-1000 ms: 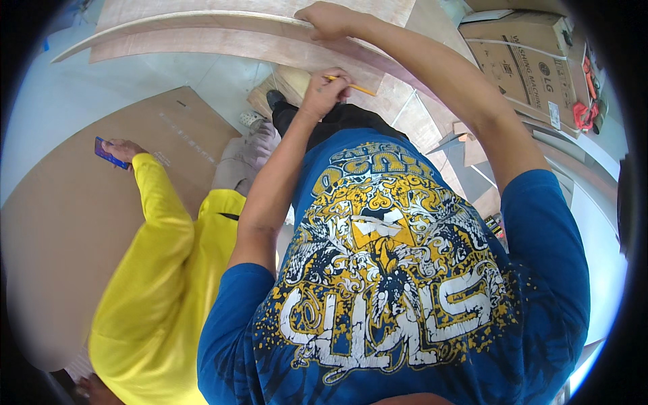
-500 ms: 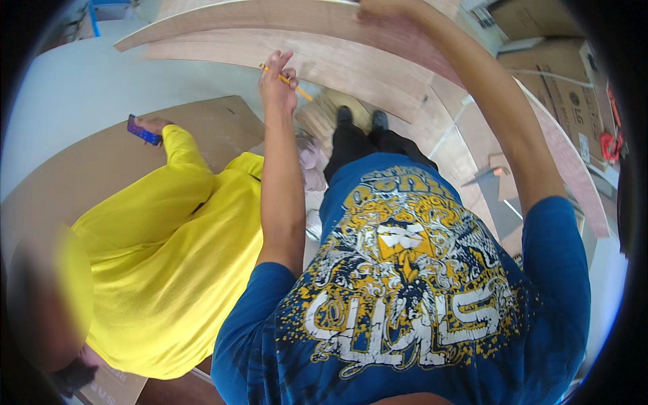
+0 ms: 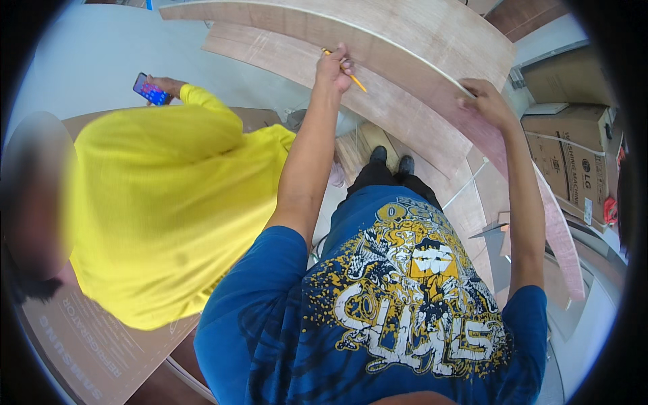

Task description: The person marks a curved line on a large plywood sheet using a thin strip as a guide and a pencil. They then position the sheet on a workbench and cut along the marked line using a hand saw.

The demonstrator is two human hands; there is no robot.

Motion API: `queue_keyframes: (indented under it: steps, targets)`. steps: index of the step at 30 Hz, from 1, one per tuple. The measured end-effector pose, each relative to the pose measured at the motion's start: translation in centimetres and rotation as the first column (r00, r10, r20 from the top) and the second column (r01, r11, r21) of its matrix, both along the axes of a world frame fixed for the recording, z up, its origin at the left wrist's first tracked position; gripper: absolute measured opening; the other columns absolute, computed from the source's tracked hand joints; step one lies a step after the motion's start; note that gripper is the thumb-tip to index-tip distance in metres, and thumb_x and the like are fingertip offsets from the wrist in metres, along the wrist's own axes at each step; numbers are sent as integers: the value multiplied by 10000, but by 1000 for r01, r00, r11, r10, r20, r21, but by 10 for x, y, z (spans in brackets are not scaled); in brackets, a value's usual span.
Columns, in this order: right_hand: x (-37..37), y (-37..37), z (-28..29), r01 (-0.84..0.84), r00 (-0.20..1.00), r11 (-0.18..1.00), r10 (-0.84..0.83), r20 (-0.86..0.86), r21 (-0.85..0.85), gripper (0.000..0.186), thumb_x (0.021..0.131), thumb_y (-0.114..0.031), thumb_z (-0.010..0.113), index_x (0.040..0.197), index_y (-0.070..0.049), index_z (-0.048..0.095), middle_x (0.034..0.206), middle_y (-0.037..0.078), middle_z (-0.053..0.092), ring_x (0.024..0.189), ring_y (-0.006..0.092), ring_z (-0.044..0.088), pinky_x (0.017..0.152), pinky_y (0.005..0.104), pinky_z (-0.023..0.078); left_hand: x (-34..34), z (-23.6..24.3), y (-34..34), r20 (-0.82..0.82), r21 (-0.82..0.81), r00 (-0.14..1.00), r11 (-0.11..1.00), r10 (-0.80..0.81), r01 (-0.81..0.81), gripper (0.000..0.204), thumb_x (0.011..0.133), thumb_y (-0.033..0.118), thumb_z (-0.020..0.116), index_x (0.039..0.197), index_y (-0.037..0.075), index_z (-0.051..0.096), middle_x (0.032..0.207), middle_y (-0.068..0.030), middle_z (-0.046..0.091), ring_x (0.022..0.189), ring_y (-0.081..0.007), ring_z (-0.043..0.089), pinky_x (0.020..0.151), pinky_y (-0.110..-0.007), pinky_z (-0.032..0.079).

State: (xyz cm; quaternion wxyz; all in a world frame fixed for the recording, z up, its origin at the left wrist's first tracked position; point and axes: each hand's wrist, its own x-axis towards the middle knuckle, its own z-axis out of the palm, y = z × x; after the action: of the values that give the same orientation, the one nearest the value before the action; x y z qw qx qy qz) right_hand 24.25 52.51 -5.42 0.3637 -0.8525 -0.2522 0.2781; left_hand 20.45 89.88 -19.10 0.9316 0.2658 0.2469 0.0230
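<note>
A yellow pencil [image 3: 358,82] is held in my left hand [image 3: 333,69], its fingers curled around it and its lower end pointing down to the right. Just beyond that hand runs a long, thin wooden board [image 3: 385,54], which bends across the top of the view and down the right side. My right hand [image 3: 487,102] grips the board's pale upper edge, with the thumb side toward me. Behind and below the board lies a wide plywood sheet [image 3: 270,57], partly covered by it.
At my left a person in a yellow top [image 3: 169,216] holds a phone [image 3: 150,89]. Cardboard boxes [image 3: 567,158] stand at the far right. A handsaw [image 3: 487,231] lies near my right forearm. Flattened cardboard [image 3: 108,351] is at the lower left.
My right hand has come back from the board's far part to its nearer right stretch. My left hand, still with the pencil, has moved closer to the board. The other person's torso has shifted.
</note>
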Motion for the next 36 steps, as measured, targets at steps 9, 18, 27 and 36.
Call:
queue_keyframes:
  steps: [9,18,27,36]
  targets:
    - [-136,-148,-43,315,949,949,-315,16,-1,459,812,-71,633,1256,44,633,1079,69,653,1016,158,585,904,303,470,-67,26,-123,144,210,938,936,-314,282,148,924,12,633,945,133,549,743,17,548,515,-60,446,395,-205,319]
    - [-251,-261,-69,713,677,660,-736,14,237,501,849,-102,723,1308,57,600,1184,101,658,1090,184,619,976,305,476,-64,112,-241,298,278,774,826,-559,490,390,808,8,727,1110,107,501,772,6,553,578,-68,497,456,-245,383]
    - [-380,-263,-43,866,409,440,-897,169,238,372,846,-57,724,1209,7,674,1193,150,691,1111,254,645,1003,391,499,-132,144,-335,479,420,522,706,-706,570,381,860,-48,703,1165,117,545,897,-13,630,660,-76,564,493,-190,412]
    - [-420,-404,-62,849,279,307,-952,127,430,360,838,21,724,1194,-2,677,1011,83,713,939,162,631,898,322,499,-161,202,-536,556,604,270,605,-786,519,369,902,130,780,1121,101,484,781,1,554,541,-65,448,430,-209,341]
